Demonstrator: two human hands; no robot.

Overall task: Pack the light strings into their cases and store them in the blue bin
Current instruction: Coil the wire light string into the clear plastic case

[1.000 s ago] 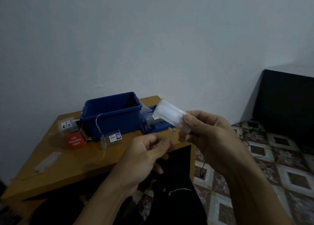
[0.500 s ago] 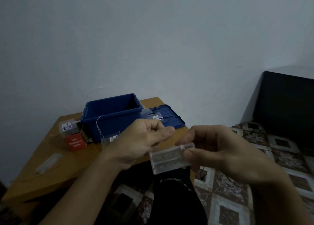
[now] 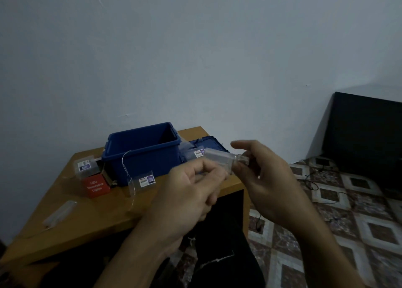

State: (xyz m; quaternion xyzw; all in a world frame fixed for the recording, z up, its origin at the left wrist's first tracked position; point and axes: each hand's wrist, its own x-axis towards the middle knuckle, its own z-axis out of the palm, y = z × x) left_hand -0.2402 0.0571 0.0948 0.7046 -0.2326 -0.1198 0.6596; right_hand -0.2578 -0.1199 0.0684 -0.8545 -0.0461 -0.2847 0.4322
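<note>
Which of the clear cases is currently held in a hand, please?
The clear case gripped by the right hand; the others sit untouched on the table or lid.

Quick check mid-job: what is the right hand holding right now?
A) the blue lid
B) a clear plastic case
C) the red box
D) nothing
B: the right hand has its fingers curled round a clear plastic case held up in the air, while the red box sits on the table and the blue lid lies behind the hands.
</note>
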